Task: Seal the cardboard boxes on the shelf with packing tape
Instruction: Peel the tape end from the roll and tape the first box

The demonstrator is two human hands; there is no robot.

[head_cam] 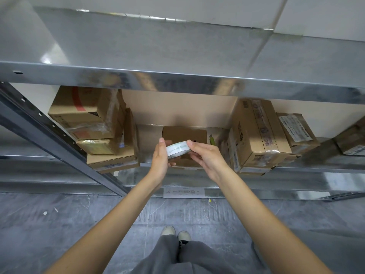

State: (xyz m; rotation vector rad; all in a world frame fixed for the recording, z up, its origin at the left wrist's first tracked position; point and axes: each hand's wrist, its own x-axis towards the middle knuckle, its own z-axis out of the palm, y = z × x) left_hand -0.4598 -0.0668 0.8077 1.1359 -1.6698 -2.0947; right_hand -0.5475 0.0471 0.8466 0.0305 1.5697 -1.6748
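A white printed tape roll (178, 148) is held between both hands in front of the middle shelf. My left hand (161, 159) grips its left side. My right hand (205, 156) pinches its right edge with thumb and fingers. Just behind the roll, a small brown cardboard box (184, 134) sits on the metal shelf (197, 177), its front partly hidden by my hands. A green object (211, 139) stands beside the box on its right.
Stacked cardboard boxes (92, 123) fill the shelf's left; more taped boxes (258, 133) stand at the right. An upper metal shelf (177, 80) overhangs the work spot. A slanted upright (49, 131) runs at the left. Grey floor and my shoes (175, 233) lie below.
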